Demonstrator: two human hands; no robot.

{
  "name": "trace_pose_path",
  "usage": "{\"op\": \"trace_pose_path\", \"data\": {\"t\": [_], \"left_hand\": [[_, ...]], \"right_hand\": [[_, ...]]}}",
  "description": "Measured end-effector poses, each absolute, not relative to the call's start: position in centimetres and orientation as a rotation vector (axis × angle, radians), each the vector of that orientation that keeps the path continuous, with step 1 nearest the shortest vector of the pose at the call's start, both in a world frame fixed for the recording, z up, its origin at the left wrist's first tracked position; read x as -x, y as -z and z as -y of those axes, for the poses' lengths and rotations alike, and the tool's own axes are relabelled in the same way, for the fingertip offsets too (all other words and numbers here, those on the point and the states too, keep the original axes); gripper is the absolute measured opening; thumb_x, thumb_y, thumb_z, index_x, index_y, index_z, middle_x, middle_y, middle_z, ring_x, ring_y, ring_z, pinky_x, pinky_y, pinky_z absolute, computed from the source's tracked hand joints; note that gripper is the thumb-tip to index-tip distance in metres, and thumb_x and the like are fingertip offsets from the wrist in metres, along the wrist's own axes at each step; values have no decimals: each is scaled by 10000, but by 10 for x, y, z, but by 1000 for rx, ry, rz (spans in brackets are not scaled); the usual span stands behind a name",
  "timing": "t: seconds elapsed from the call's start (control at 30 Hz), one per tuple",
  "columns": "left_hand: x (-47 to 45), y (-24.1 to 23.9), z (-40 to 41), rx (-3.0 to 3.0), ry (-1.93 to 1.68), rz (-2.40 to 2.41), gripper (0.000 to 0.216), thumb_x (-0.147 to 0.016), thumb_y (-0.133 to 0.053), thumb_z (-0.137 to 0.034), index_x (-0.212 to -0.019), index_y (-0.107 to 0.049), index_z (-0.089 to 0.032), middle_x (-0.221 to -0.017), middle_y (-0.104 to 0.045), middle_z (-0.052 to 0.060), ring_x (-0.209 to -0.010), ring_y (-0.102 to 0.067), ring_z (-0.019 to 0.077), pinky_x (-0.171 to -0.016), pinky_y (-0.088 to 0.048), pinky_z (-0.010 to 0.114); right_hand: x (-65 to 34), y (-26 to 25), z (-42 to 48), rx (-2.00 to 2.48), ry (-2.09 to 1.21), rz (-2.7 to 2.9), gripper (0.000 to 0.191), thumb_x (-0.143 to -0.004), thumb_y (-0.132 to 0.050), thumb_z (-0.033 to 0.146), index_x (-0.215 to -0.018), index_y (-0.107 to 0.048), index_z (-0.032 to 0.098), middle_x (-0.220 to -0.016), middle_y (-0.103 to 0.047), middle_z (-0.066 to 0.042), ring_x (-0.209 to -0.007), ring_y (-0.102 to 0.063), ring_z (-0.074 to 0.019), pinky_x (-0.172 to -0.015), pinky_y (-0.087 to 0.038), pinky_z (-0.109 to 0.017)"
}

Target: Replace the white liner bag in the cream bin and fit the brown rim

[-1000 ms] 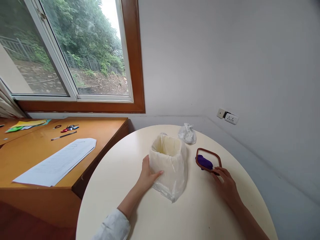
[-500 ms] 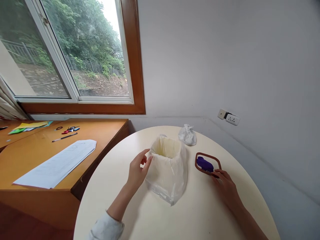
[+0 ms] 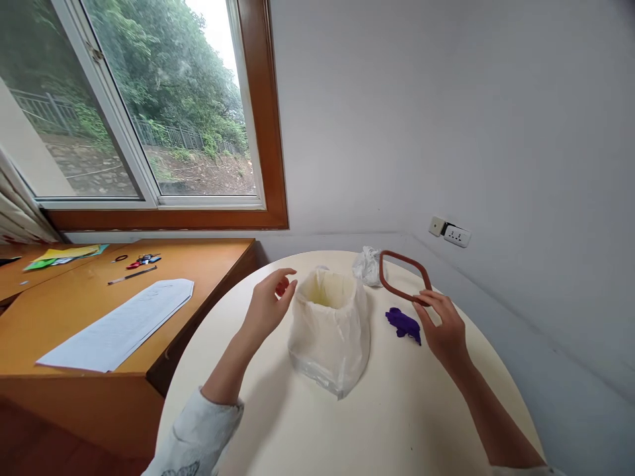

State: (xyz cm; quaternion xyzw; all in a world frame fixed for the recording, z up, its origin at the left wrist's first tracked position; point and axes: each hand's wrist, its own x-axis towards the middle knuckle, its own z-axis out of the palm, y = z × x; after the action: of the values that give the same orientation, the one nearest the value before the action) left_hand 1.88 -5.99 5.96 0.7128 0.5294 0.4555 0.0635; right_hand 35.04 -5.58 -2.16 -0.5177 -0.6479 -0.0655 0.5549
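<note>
A small cream bin (image 3: 331, 296) stands on the round table, lined with a translucent white plastic bag (image 3: 327, 340) folded over its rim and hanging loosely outside. My left hand (image 3: 268, 301) hovers just left of the bin's rim, apart from it, thumb and fingers spread and holding nothing. Between thumb and fingers, my right hand (image 3: 443, 327) grips the near corner of a brown rounded-square bin ring (image 3: 404, 258), raised and tilted above the table. Below the ring, a crumpled purple cloth-like piece (image 3: 404, 325) lies on the tabletop.
A crumpled white plastic bag (image 3: 367, 266) sits behind the bin, partly behind the ring. To the left, a wooden desk (image 3: 218, 264) carries paper sheets (image 3: 124, 324), a pen (image 3: 132, 275) and keys (image 3: 144, 260). A wall with a socket (image 3: 457, 235) borders the round table (image 3: 367, 430).
My right hand has lifted the brown ring off the table, up and away from the purple piece, which stays behind. My left hand has come off the bin's rim, slightly up and left.
</note>
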Motion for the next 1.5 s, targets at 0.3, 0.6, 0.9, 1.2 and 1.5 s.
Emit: {"op": "trace_pose_path", "data": {"t": [0.3,0.6,0.9,1.2,1.5], "left_hand": [[-18,-71,45,-2191,-1064,-1702,276,-848,-427,-345,-979,-632,-215,-1008,-603,61,-783,-592,190,-668,-491,332],[-77,-73,76,-2687,-673,-1397,293,-868,-439,-316,-1089,-607,-222,-1059,-600,66,-979,-511,247,-869,-394,428],[-98,-54,74,-2583,-630,-1534,340,-868,-446,-422,-1118,-584,-237,-955,-646,54,-902,-568,235,-848,-374,413],[-107,-42,71,-2653,-646,-1593,300,-885,-412,-302,-1125,-579,-235,-989,-621,82,-914,-564,242,-823,-384,429],[-63,-71,77,-2420,-818,-1460,231,-862,-428,-300,-856,-645,-221,-1072,-585,62,-1009,-535,245,-783,-470,365]], "right_hand": [[-286,-55,46,1024,116,1574,185,-849,-499,312,-954,-627,229,-1013,-584,-61,-953,-568,-193,-863,-481,-388],[-279,-60,43,1028,127,1627,164,-845,-509,272,-939,-633,220,-1004,-584,-70,-938,-572,-197,-832,-498,-383],[-282,-63,46,1026,133,1657,154,-829,-535,226,-945,-634,208,-1017,-575,-74,-918,-579,-183,-844,-488,-353],[-282,-63,47,1020,132,1666,149,-835,-525,231,-943,-628,224,-1030,-565,-72,-927,-577,-193,-840,-482,-365],[-283,-64,51,1010,57,1729,150,-842,-513,224,-937,-627,244,-1082,-546,-61,-962,-559,-191,-833,-475,-355]]}}
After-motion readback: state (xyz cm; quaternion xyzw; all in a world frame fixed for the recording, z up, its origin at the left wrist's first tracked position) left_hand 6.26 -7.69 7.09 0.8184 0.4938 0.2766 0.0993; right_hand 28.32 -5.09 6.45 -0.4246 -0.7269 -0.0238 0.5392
